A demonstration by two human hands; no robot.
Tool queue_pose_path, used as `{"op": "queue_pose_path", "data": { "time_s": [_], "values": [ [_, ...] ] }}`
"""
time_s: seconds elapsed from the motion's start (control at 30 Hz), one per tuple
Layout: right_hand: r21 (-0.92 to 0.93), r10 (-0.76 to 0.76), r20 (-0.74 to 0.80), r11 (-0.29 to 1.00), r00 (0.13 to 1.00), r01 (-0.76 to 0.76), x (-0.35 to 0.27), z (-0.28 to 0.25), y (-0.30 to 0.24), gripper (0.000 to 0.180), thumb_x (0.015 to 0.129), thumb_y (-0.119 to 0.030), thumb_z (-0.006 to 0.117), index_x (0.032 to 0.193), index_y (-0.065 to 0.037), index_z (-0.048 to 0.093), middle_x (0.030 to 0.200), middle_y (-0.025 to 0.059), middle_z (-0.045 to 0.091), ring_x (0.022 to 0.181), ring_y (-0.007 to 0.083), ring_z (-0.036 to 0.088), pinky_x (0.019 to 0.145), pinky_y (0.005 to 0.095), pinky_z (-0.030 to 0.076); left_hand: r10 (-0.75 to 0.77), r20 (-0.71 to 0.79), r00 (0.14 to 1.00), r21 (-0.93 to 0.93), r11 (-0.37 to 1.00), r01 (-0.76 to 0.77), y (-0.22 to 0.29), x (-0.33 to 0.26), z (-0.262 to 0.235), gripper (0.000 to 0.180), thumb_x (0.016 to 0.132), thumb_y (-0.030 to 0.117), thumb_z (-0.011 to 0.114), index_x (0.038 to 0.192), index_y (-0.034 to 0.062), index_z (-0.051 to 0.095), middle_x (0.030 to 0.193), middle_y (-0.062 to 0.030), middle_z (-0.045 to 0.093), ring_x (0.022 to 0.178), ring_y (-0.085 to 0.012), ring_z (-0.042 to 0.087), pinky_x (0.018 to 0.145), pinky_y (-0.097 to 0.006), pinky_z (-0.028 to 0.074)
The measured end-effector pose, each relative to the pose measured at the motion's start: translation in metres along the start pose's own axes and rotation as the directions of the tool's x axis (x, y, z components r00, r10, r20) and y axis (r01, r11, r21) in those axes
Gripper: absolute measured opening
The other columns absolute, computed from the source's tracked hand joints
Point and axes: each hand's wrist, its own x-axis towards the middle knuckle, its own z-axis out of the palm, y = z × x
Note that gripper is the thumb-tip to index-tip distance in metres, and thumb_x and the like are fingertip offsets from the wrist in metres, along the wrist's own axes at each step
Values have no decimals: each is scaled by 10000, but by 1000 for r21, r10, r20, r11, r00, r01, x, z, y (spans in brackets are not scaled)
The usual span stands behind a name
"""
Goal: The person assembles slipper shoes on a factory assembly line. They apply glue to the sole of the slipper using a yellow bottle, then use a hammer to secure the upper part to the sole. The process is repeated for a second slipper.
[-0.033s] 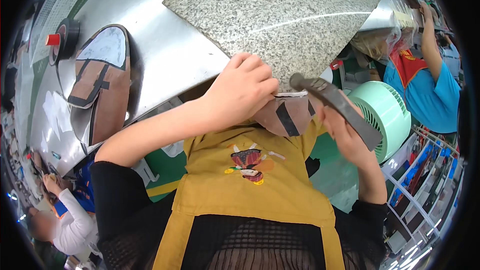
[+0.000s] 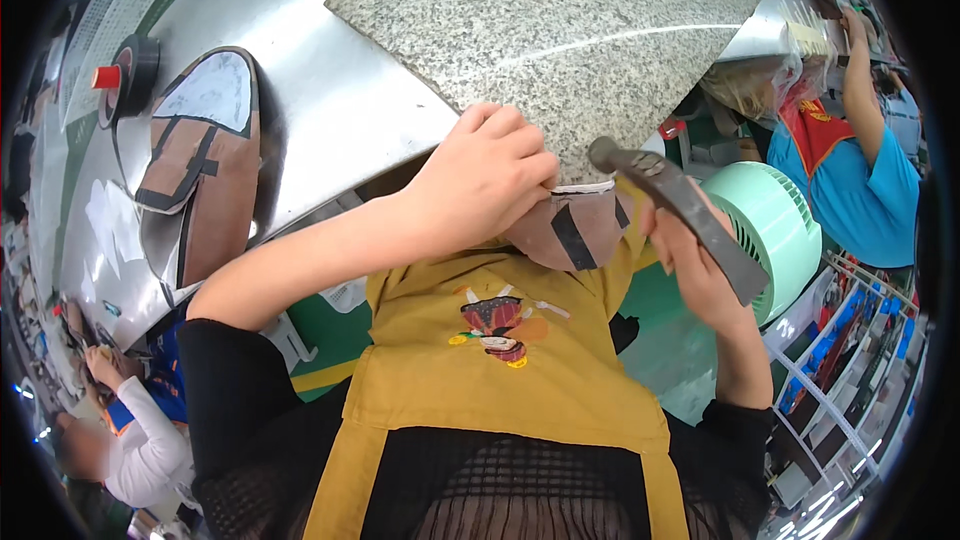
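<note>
My left hand (image 2: 487, 172) is closed, pinching the edge of a brown leather piece (image 2: 592, 230) at the near corner of the granite slab (image 2: 560, 70). Black strips cross the leather, and a pale edge runs along its top; the rest droops off the slab in front of my apron. In my right hand (image 2: 692, 265) is a dark hammer (image 2: 690, 210), gripped along its handle. The hammer's rounded head sits just above the slab corner, close to the leather's top edge. Part of the leather is hidden behind my left hand.
Left on the metal table (image 2: 330, 110) lie brown leather pieces (image 2: 205, 165) with black strips and a pale patch, beside a black roll (image 2: 135, 75). A mint-green fan (image 2: 765, 225) stands right, near a wire rack (image 2: 840, 360). Other people work on both sides.
The hammer head has shifted slightly up and to the right with my right hand. My left hand and the leather are nearly still.
</note>
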Motion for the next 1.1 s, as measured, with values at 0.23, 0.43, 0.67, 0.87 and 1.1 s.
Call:
{"op": "queue_pose_path", "data": {
  "time_s": [0.23, 0.43, 0.67, 0.87, 1.1],
  "values": [
    [-88, -46, 44, 995, 998, 50, -14, -18, 16, 168, 911, -17, 482, 1065, 8, 545, 862, 86, 559, 688, 202, 546, 648, 282, 444, -62, 79, 995, -53, 996, 66, 15, 13, 12, 96, 796, 103, 634, 861, 106, 563, 839, -30, 525, 828, -226, 532, 789, -350, 407],
    [-247, -109, 126, 959, 986, 138, -7, -12, 13, 327, 846, 32, 517, 1171, 4, 520, 1047, 151, 599, 893, 341, 624, 749, 355, 504, 85, -69, 994, -5, 996, -86, 5, 6, 24, 165, 745, 94, 632, 905, 86, 592, 842, -31, 537, 752, -212, 550, 678, -330, 446],
    [-345, -143, 177, 918, 974, 197, -3, -8, 11, 397, 787, 33, 566, 1177, -26, 526, 1053, 158, 585, 865, 357, 611, 707, 383, 503, 350, -70, 934, 215, 920, -328, -3, 5, 26, 224, 676, 128, 613, 891, 67, 614, 793, -8, 500, 754, -161, 536, 666, -297, 441],
    [-304, -207, 220, 914, 953, 269, 2, -17, 5, 404, 812, -62, 591, 1196, -39, 466, 998, 186, 591, 862, 379, 613, 676, 413, 498, 358, -101, 928, 249, 912, -325, -4, 7, 26, 191, 698, 121, 613, 884, 78, 615, 799, -4, 506, 800, -160, 529, 787, -320, 430],
    [-362, -49, 227, 923, 973, 131, 0, -6, 12, 389, 818, -48, 566, 1192, -33, 462, 907, 181, 615, 805, 371, 621, 645, 407, 496, 63, -85, 994, -15, 998, -64, -2, 5, 14, 183, 685, 100, 621, 867, 109, 609, 804, -4, 505, 873, -170, 516, 862, -378, 416]
  ]
}}
